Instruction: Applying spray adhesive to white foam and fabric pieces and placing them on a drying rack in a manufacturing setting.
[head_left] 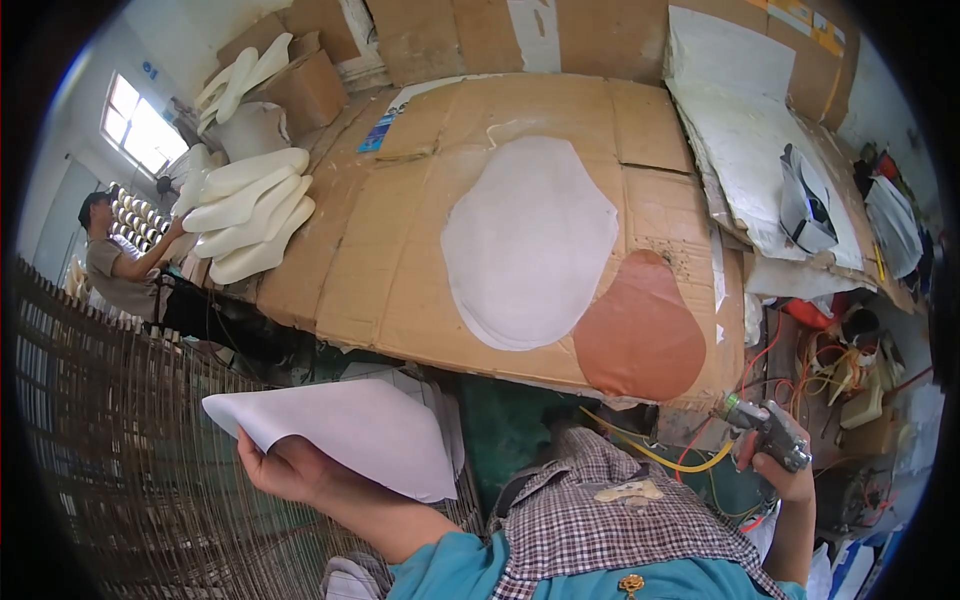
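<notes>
My left hand (pixel 280 468) grips the near-left edge of a pale lilac-white sheet (pixel 355 430), which bends over the hand and hangs at the left of my body. In my right hand (pixel 787 474), low at the right, is a metal spray gun (pixel 782 436) with a green part at its nozzle end, pointing left. A yellow hose (pixel 690 466) runs near it. On the cardboard-covered table (pixel 385 270) lie pale rounded sheets (pixel 530 240), apparently stacked, and a brown pear-shaped sheet (pixel 640 330) touching their lower right edge.
Cream foam pieces (pixel 250 215) are stacked at the table's left end. A person (pixel 130 260) stands beyond them. A wire rack (pixel 150 430) fills the lower left. At right are a padded white surface (pixel 755 150) and tangled hoses (pixel 850 365).
</notes>
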